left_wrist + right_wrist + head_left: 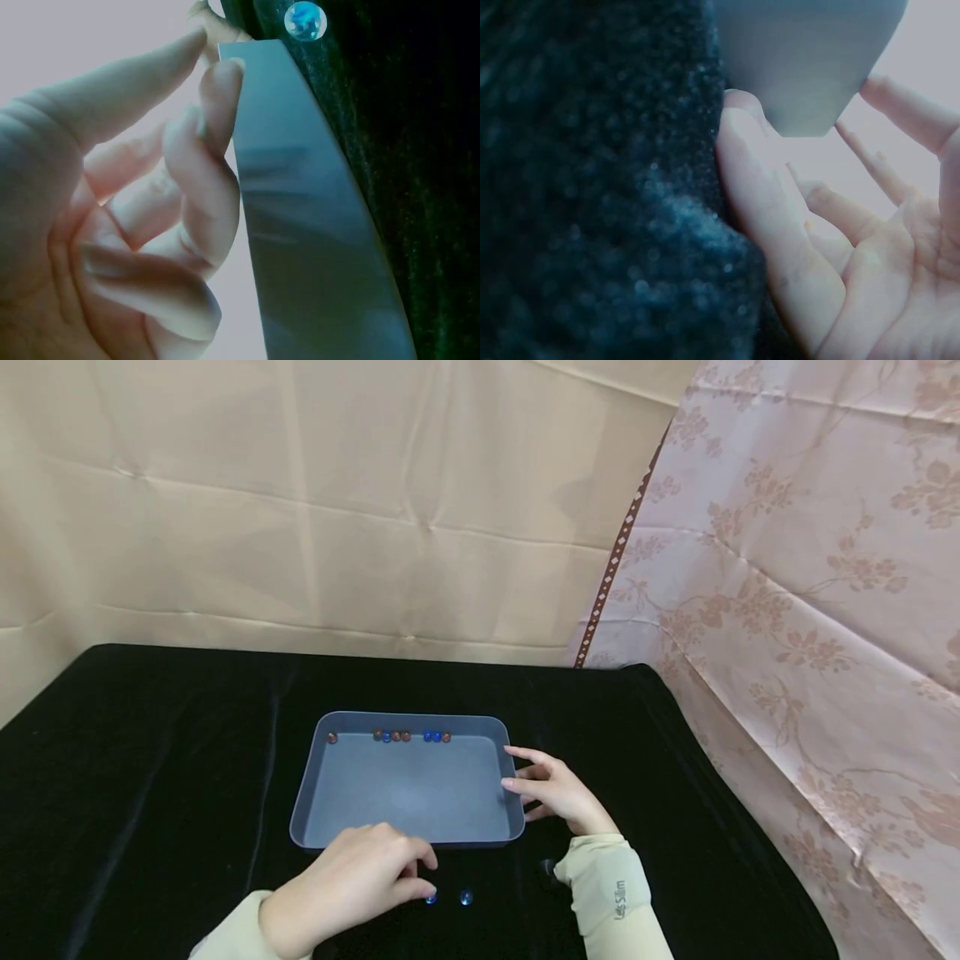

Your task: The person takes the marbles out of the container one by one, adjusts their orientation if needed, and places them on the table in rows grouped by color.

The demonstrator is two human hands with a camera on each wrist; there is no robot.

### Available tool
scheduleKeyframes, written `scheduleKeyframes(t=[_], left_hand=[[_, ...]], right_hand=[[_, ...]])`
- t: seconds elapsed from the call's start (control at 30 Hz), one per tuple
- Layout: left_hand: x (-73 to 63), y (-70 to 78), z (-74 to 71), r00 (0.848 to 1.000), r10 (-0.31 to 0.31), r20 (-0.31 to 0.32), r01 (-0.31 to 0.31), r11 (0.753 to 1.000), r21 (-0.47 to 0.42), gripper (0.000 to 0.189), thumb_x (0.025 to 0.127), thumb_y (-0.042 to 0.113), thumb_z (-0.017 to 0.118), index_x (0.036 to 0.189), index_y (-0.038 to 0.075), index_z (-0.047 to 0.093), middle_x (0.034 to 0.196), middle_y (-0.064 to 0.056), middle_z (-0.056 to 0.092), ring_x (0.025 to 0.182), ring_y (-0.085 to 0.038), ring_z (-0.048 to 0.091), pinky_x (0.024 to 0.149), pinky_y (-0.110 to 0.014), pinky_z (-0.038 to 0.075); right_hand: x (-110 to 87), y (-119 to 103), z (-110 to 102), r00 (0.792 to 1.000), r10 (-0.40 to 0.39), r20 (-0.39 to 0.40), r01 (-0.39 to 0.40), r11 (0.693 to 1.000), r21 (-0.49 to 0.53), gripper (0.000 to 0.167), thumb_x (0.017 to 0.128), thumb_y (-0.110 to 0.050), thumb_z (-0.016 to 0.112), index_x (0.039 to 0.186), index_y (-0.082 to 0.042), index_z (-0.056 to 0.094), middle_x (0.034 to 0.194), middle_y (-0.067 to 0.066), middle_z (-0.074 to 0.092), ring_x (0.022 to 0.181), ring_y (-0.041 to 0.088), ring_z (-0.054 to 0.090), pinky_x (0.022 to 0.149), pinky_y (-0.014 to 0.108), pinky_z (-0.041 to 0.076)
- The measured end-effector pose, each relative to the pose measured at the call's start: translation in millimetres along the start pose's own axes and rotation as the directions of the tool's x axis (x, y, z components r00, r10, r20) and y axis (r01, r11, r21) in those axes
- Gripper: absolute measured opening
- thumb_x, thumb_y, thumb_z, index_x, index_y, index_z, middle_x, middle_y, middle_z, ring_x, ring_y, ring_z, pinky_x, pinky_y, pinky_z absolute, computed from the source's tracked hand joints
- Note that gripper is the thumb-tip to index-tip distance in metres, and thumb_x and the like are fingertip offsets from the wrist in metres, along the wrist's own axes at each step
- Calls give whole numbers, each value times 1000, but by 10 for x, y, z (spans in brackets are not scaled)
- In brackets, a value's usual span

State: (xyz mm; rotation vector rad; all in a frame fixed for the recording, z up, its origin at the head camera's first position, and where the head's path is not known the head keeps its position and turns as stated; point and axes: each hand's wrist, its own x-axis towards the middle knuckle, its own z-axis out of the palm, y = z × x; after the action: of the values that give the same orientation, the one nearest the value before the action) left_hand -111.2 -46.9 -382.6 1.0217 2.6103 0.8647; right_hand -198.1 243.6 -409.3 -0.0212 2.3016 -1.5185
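One blue-grey tray and ten shiny marbles

The tray is a shallow rectangle with rounded corners and a smooth, plain surface. It stands on a black cloth which looks like velvet.

From the left comes the left hand, in a pale sleeve, before the near side of the tray. Its fingers are bent, and between thumb and forefinger I see a gap. Whether the thumb touches the marble below it, I cannot tell.

Inside the tray, along the far wall, I count eight marbles: first a lone brown one, then four in a row (brown, blue, brown, brown), then three (blue, blue, brown). This makes five brown and three blue.

In front of the tray, on the cloth, lie two more blue ones, clear and glossy. The first is partly hidden at the left thumb's tip; the second lies just to its right.

At the far right, the right hand has its fingers spread and rather straight, touching the tray's short side.
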Motion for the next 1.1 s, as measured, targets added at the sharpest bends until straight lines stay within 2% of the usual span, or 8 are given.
scheduleKeyframes(t=[0.17,0.37,0.63,0.87,1.1], left_hand=[[12,-11,-49,999,3,-53,-3,1000,-6,15,88,30,74,95,18,74,67,21,62,56,9,48,52,-18,41],[33,-20,-145,995,-3,-103,8,999,46,12,88,31,74,93,20,75,67,21,61,56,7,46,50,-19,39],[60,-12,-327,990,23,-137,-11,996,88,16,89,33,73,95,19,75,79,12,71,60,7,50,51,-18,41],[179,2,-452,987,19,-158,2,991,133,16,89,33,73,97,20,74,83,8,72,62,5,54,51,-17,42],[363,-36,-525,984,-44,-171,79,977,199,13,88,31,74,96,21,73,86,6,73,61,3,55,51,-17,43]], right_hand=[[3,9,1,1000,-2,-5,2,1000,0,61,92,-29,71,147,-18,47,119,20,62,86,24,68,76,46,60],[-5,5,3,1000,-5,-2,5,1000,7,62,92,-29,71,147,-18,46,120,21,62,85,23,68,75,46,60],[1,5,5,1000,-11,1,11,1000,7,61,92,-28,71,147,-17,46,119,20,62,87,24,67,76,46,60],[5,17,0,1000,-9,0,9,1000,10,61,92,-28,71,147,-17,47,119,20,62,86,24,67,76,45,60],[18,30,1,1000,-6,0,6,1000,12,61,92,-29,71,147,-18,47,119,19,62,87,24,67,76,45,60]])
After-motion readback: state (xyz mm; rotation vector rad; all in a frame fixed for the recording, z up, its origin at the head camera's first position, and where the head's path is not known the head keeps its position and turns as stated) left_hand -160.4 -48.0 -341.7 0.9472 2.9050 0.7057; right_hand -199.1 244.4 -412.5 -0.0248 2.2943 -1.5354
